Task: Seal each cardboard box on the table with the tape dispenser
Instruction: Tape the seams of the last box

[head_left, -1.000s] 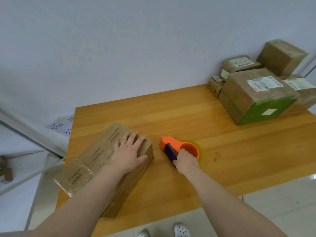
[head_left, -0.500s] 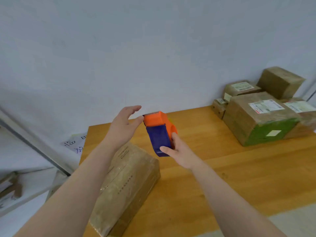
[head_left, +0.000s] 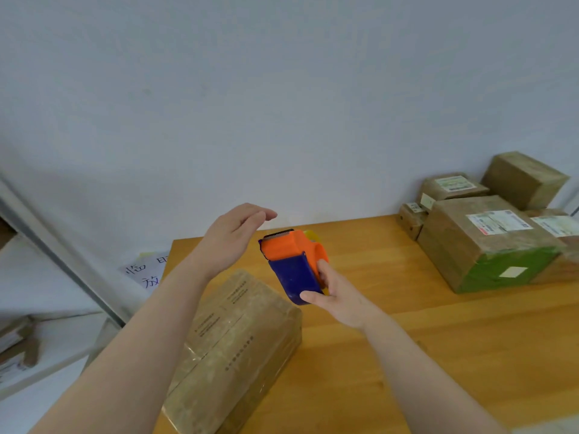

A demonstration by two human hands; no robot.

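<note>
- A person's right hand (head_left: 340,300) holds an orange and blue tape dispenser (head_left: 291,261) in the air above a wooden table (head_left: 454,355), thumb across its blue lower end, other fingers curled behind it
- The left hand (head_left: 230,242) hovers just left of the dispenser's toothed edge, holding nothing, fingers close together and loosely bent; it appears not to touch
- A long cardboard box (head_left: 238,339) lies on the table's near left side, below both hands; a pile of boxes (head_left: 482,245) sits at the far right corner, well apart
- The step in hand looks like finding the loose tape end. To do it well, the left fingertips should pinch the tape below the teeth, clear of the blade, and draw out a short tail while the right hand keeps the dispenser steady
- A second ago the dispenser sat on the table under the right hand and the left palm lay flat on the long box; both are now raised. Half a second ago the left thumb touched the orange front; now a gap shows
</note>
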